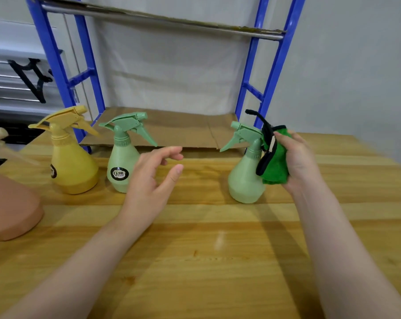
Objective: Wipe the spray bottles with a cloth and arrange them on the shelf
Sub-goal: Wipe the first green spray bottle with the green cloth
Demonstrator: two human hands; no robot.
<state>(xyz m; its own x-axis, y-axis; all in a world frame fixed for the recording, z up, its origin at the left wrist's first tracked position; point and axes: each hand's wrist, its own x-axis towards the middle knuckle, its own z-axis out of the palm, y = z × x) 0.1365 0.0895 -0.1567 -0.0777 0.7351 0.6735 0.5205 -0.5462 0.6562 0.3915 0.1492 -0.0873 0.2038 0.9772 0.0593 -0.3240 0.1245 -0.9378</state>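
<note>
- Spray bottles: three stand upright on the wooden table (217, 261), in front of the blue shelf (273, 72), whose cardboard-lined deck (171, 127) holds none of them yet. From the person's left they are the yellow bottle (73, 162), the middle green bottle (123, 162) with a round black label, and the right green bottle (245, 176).
- The right hand (296, 162) grips a bunched green cloth (275, 164) with black edging, holding it against the right side of the right green bottle, so cloth and bottle look to be touching.
- The left hand (151, 180) hovers with fingers spread and relaxed, holding nothing, just in front of the middle green bottle and to its right, and well apart from the right green bottle.
- Each bottle's long axis is vertical. The right bottle's nozzle points to the person's left; the other two point right.
- Judgement: the cloth hand is nearest the right green bottle. The free left hand lies to that bottle's left, so it would have to travel right, towards the neck or body, to steady the bottle for wiping.
</note>
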